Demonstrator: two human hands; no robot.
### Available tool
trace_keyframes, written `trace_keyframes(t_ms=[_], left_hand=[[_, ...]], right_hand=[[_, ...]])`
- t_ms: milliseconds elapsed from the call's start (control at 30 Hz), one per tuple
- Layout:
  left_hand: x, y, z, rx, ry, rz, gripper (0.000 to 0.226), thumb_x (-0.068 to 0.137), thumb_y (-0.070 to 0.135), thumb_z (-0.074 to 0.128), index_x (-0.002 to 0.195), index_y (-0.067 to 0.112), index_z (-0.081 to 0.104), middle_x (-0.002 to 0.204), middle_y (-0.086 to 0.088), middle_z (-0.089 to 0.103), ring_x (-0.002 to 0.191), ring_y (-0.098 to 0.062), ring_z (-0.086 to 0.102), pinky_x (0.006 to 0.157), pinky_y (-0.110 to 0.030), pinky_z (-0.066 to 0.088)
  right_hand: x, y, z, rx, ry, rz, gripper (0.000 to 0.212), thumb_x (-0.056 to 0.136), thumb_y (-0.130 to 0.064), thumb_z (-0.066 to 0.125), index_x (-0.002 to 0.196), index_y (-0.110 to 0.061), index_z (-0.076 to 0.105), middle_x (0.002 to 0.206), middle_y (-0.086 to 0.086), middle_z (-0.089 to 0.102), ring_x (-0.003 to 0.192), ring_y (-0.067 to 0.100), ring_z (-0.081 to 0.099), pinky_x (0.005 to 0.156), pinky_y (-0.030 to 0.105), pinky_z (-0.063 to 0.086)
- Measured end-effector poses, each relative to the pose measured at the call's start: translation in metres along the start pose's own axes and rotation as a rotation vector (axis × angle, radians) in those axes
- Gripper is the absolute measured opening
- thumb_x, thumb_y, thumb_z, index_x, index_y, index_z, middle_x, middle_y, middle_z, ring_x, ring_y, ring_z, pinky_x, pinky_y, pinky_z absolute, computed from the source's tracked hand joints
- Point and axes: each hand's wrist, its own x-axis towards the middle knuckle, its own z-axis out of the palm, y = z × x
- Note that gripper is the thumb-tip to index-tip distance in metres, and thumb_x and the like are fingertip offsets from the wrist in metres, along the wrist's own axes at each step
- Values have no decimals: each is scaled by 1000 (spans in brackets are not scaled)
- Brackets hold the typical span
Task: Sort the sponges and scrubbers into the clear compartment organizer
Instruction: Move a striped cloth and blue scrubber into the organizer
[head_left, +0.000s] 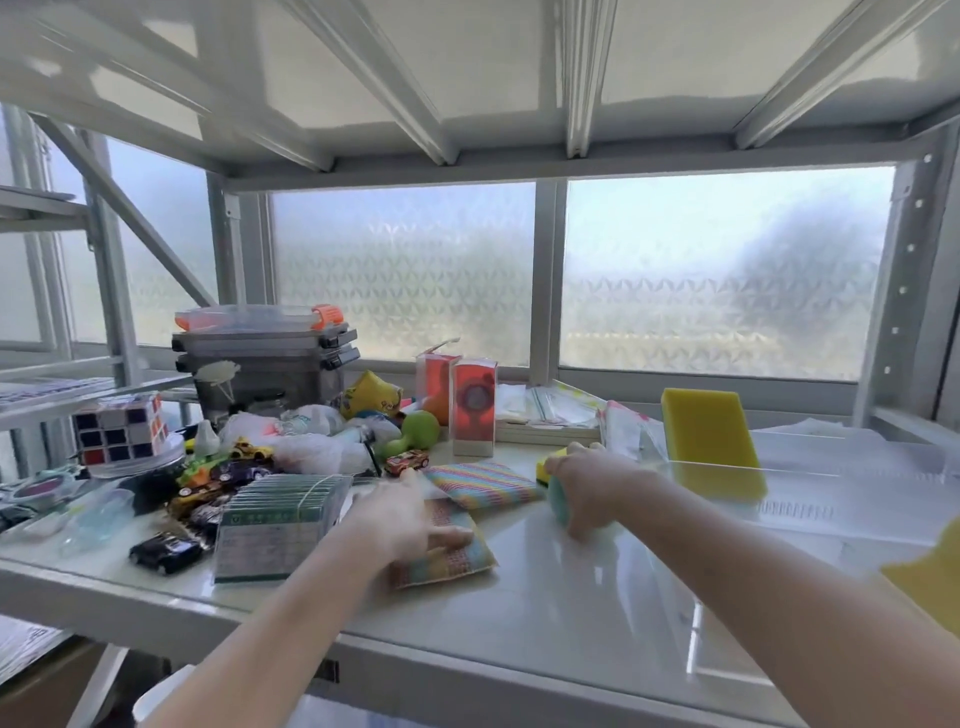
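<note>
Early on, I'd say: one yellow sponge (709, 441) in organizer (852, 499), L hand (410, 512) flat on striped scrubber (447, 553), R hand (592, 486) curled round green sponge (558, 501).

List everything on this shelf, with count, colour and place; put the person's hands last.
Large sponge: one, yellow, standing inside the clear organizer at right.
Clear organizer: one, transparent, right side of the shelf.
Striped scrubber pads: two, rainbow-striped, centre; the nearer one lies under the left hand.
Yellow and teal sponge: one, partly hidden by the right hand.
Puzzle cube: one, multicoloured, left.
Toy cars: several, mixed colours, left of centre.
Storage boxes: a stack, clear and grey, back left.
Red cartons: two, behind the pads.
Green dumbbell toy: one, centre back.
Left hand: flat on the near pad.
Right hand: closed around the sponge.
</note>
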Motion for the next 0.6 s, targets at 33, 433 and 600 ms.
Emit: trace_keyframes(t_ms=[33, 433, 600], left_hand=[[1, 0, 1, 8, 11, 7, 108, 70, 73, 56, 147, 8, 19, 149, -14, 39, 136, -28, 37, 109, -33, 33], [-9, 9, -3, -23, 74, -45, 112, 53, 76, 66, 140, 12, 36, 140, -18, 36, 129, -31, 39, 109, -35, 33], [-22, 16, -7, -93, 119, -58, 117, 50, 69, 74, 138, 5, 32, 140, -17, 34, 129, -31, 41, 108, -37, 37]], right_hand=[[-1, -1, 0, 11, 6, -6, 64, 77, -28, 70, 134, -19, 43, 133, 11, 43, 121, 30, 45, 84, 31, 42], [-36, 7, -25, 245, 250, -109, 71, 70, -33, 77, 130, -16, 43, 125, 10, 45, 116, 29, 49, 84, 35, 48], [-58, 23, -40, 286, 326, -106, 71, 70, -36, 75, 129, -19, 42, 123, 8, 45, 115, 28, 50, 84, 34, 46]])
